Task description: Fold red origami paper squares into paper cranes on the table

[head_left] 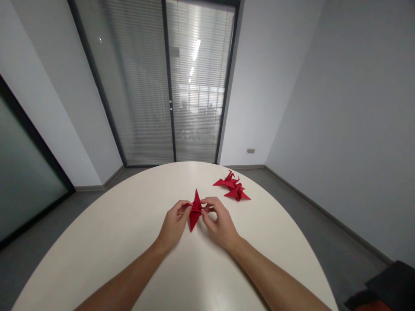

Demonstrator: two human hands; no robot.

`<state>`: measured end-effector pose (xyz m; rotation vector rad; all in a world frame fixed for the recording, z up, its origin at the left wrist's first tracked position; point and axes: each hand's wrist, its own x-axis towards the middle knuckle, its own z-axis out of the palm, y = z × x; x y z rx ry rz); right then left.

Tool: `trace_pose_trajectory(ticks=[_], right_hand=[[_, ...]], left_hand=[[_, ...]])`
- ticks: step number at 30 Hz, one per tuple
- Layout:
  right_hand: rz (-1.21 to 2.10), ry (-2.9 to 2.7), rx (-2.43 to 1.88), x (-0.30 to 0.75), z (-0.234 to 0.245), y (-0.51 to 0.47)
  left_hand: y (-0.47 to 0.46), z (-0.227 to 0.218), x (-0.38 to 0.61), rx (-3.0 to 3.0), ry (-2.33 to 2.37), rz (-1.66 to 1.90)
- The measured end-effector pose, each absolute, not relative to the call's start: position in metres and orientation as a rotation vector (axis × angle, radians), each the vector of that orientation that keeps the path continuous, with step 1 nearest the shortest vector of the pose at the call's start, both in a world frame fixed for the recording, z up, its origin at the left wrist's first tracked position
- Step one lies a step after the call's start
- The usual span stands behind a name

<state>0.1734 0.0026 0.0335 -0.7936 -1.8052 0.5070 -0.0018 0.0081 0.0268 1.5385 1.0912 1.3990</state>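
A red origami crane (196, 209) is held between my two hands above the round table, its wings pointing away from me and toward me. My left hand (175, 222) pinches its left side with thumb and fingers. On the opposite side my right hand (219, 221) has thumb and fingertips closed on the other end of the folded paper. Fingers hide the two ends of the crane.
Several finished red paper cranes (231, 186) sit close together on the pale round table (129, 242), beyond my right hand. Glass panels with blinds (197, 129) stand behind the table. A dark object (391, 285) shows at the lower right.
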Motion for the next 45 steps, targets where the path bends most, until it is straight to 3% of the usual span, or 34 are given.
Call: trace_pose_trajectory(ticks=[14,23,45], right_hand=[[0.823,-1.680,-1.013,0.170,0.032,0.006],[1.023,-1.649,-1.016,0.173,0.030,0.008],[1.012,-1.587,-0.913,0.172,0.031,0.011]], left_hand=[[-0.002,0.023,0.003,1.476,0.900,1.221],[0.008,0.017,0.003,1.471,0.983,1.285],[0.014,0.018,0.002,1.399,1.057,1.393]])
